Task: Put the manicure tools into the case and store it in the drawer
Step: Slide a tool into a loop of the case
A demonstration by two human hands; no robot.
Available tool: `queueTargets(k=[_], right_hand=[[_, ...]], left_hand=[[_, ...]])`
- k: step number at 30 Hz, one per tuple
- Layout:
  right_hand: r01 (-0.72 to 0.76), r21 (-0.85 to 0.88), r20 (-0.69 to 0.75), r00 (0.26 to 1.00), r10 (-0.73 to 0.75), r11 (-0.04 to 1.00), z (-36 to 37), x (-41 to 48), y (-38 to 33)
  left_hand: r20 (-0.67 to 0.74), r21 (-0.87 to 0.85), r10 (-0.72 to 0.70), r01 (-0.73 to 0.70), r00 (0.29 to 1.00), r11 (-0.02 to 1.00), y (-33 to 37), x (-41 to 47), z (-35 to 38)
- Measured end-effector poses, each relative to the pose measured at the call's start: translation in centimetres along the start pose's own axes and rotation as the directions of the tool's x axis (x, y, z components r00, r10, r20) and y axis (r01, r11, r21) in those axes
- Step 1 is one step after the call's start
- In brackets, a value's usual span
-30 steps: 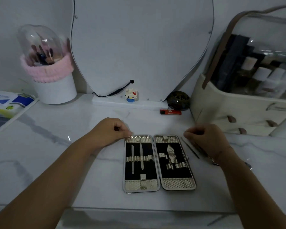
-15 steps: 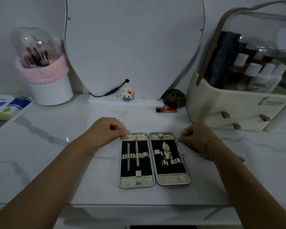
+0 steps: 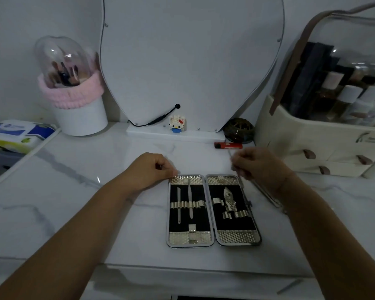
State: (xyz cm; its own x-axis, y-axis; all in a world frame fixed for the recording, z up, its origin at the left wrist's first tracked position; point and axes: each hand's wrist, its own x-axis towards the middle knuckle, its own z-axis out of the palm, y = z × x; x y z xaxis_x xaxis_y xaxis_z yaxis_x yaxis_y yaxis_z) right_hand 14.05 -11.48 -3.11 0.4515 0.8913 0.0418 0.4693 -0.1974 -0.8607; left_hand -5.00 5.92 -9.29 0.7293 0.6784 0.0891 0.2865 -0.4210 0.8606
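Observation:
An open silver manicure case (image 3: pixel 212 237) lies flat on the marble tabletop, black lining up. Two thin tools (image 3: pixel 190 200) sit under the straps of its left half, and a nipper (image 3: pixel 229 199) sits in the right half. My left hand (image 3: pixel 148 169) rests curled at the case's top left corner, touching its edge. My right hand (image 3: pixel 257 164) hovers above the top right corner, pinching a thin metal tool (image 3: pixel 234 163) that sticks up from the fingers. More slim tools (image 3: pixel 266 194) lie on the table under my right wrist, partly hidden.
A large mirror (image 3: pixel 191 61) stands at the back with a small toy figure (image 3: pixel 177 124) and a red lighter (image 3: pixel 227 145) by it. A cream cosmetics organiser with small drawers (image 3: pixel 316 152) stands right. A brush holder (image 3: pixel 74 100) and wipes pack (image 3: pixel 15 135) are left.
My right hand has lifted off the table beside the case and now holds a thin tool up. The left hand stays at the case's corner. The view tilted slightly.

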Motion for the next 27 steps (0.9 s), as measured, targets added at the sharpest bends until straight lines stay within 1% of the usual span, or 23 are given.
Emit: queueTargets(k=[1, 3, 7, 13, 17, 21, 23, 25, 27], right_hand=[[0.01, 0.109, 0.05, 0.999, -0.015, 0.994, 1.1, 0.1, -0.6], [0.019, 0.167, 0.108, 0.993, -0.037, 0.986, 3.7, 0.7, -1.4], [-0.018, 0.181, 0.105, 0.994, -0.001, 0.983, 8.0, 2.2, -1.8], [-0.058, 0.173, 0.091, 0.995, 0.042, 0.983, 9.6, 3.3, -1.2], [-0.04, 0.102, 0.107, 0.994, 0.029, 0.994, 9.8, 3.5, -1.0], [-0.01, 0.033, 0.161, 0.987, 0.005, 0.999, 9.6, 4.0, -0.6], [0.066, -0.059, 0.146, 0.988, -0.057, 0.996, 9.7, 4.1, -0.3], [0.17, -0.167, 0.126, 0.981, -0.15, 0.971, 9.7, 4.1, 0.1], [0.244, -0.236, 0.147, 0.966, -0.213, 0.941, 9.7, 4.0, 0.3]], left_hand=[[0.001, 0.018, -0.002, 0.002, 1.0, 1.0, 0.0, 0.0, -0.1], [0.009, 0.048, -0.004, 0.004, 1.0, 0.999, 0.1, 0.0, -0.3], [0.039, 0.084, 0.0, -0.003, 0.999, 0.996, 0.4, 0.0, -0.7], [0.065, 0.078, -0.004, -0.001, 0.998, 0.997, 0.2, 0.1, -1.0], [0.071, 0.09, -0.004, -0.003, 0.997, 0.996, 0.0, 0.3, -1.0], [0.086, 0.09, -0.01, 0.002, 0.996, 0.996, -0.2, 0.4, -1.0], [0.09, 0.077, -0.012, 0.006, 0.996, 0.997, -0.2, 0.4, -1.0], [0.084, 0.067, -0.004, -0.002, 0.996, 0.998, -0.2, 0.3, -1.0], [0.084, 0.072, 0.004, -0.01, 0.996, 0.997, -0.2, 0.3, -1.0]])
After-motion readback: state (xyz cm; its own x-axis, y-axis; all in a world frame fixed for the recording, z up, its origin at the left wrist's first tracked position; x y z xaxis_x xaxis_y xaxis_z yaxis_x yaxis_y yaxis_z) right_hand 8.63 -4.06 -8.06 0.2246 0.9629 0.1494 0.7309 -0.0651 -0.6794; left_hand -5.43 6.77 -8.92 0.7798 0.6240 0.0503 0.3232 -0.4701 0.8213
